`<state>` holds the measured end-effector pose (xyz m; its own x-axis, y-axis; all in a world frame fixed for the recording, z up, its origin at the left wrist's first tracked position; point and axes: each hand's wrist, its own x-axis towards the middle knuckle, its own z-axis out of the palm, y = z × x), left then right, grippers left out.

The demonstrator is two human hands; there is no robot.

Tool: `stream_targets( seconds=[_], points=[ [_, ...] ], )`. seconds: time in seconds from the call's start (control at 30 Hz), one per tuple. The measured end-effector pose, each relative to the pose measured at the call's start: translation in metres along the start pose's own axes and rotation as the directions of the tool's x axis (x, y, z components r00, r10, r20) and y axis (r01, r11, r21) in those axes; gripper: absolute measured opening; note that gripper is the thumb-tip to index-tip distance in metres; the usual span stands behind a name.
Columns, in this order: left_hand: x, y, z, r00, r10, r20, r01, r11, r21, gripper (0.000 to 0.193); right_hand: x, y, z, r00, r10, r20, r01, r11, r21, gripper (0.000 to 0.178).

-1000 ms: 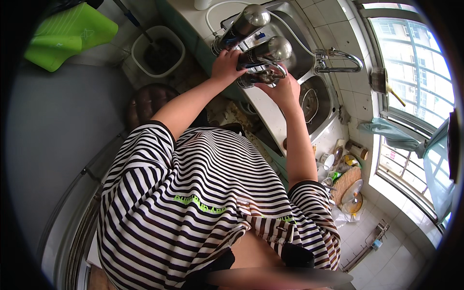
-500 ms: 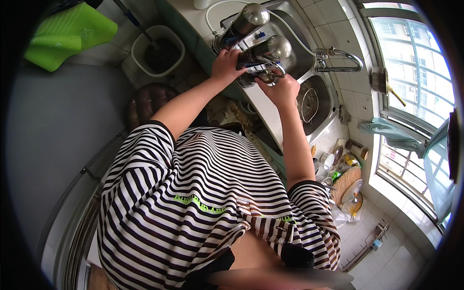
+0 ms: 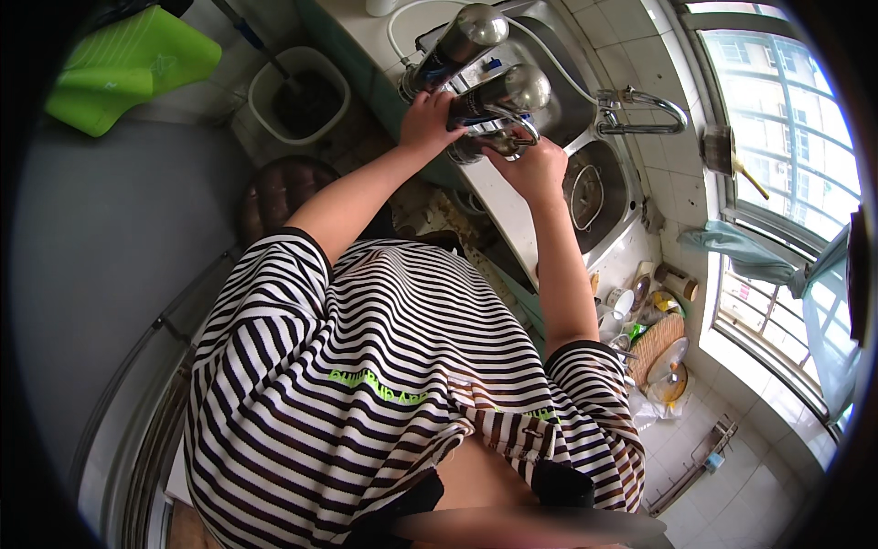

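A pale desk (image 3: 512,206) carries a steel sink, whose nearer basin (image 3: 599,240) holds a thin looped wire (image 3: 576,215) and something too dim to tell. Smaller, on the floor to the left, a whitish bin (image 3: 262,102) holds a dark mop head (image 3: 306,105). Two metal cylinders stand side by side on the desk; the nearer cylinder (image 3: 508,91) lies between the hands. The left hand (image 3: 430,123) grips its lower part. The right hand (image 3: 535,169) is bent at the curved spout (image 3: 519,123) below; its exact grip is hidden.
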<state>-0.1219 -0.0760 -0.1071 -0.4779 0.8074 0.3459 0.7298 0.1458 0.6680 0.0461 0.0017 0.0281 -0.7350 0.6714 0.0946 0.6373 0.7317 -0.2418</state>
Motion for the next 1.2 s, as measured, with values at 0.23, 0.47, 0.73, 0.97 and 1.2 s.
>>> stream_targets(
  seconds=[0.23,0.47,0.73,0.97,1.2],
  points=[
    [0.000,-0.002,0.000,1.000,0.006,0.005,-0.006,1.000,0.001,0.058,0.005,0.003,-0.015,0.993,-0.118,0.028,0.115,0.989,0.093,0.058],
    [-0.001,-0.002,0.001,1.000,0.016,-0.014,-0.016,1.000,-0.004,0.058,0.007,0.014,-0.019,0.973,-0.202,0.109,0.191,0.976,0.108,0.055],
    [0.000,-0.002,0.001,1.000,0.024,-0.012,-0.024,0.999,-0.023,0.058,0.001,-0.003,-0.003,1.000,-0.010,0.001,0.010,0.999,-0.047,0.054],
    [-0.001,-0.005,0.002,1.000,0.028,-0.013,-0.028,1.000,-0.003,0.060,0.009,0.014,-0.014,0.958,-0.286,0.016,0.280,0.946,0.162,0.053],
    [-0.002,-0.002,0.002,1.000,0.002,-0.016,-0.002,0.999,-0.039,0.057,-0.001,0.008,0.001,0.991,-0.117,-0.066,0.120,0.992,0.044,0.049]
  ],
)
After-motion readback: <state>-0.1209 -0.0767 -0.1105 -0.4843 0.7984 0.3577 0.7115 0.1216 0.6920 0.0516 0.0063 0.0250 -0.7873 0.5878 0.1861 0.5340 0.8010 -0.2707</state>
